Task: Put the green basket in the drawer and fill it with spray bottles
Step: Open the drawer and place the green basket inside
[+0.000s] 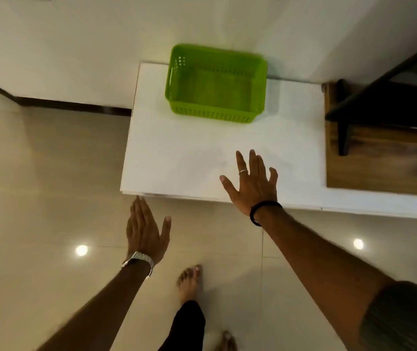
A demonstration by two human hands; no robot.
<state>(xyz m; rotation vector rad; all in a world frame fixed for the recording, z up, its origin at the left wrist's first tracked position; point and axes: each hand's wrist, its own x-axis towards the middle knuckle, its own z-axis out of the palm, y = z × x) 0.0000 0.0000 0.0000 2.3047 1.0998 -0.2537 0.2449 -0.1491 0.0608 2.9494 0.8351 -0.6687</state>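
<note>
An empty green plastic basket (216,83) with perforated walls stands at the back of a white cabinet top (177,153), against the wall. My right hand (251,183) hovers over the front part of that top, fingers spread, holding nothing, well short of the basket. My left hand (146,230) is lower and to the left, just off the cabinet's front left corner over the floor, fingers together but holding nothing. No drawer front and no spray bottles are in view.
A dark wooden unit (379,153) with black framing stands on the right end of the white top. Glossy beige floor tiles (50,198) lie left and in front. My bare foot (191,282) stands near the cabinet front.
</note>
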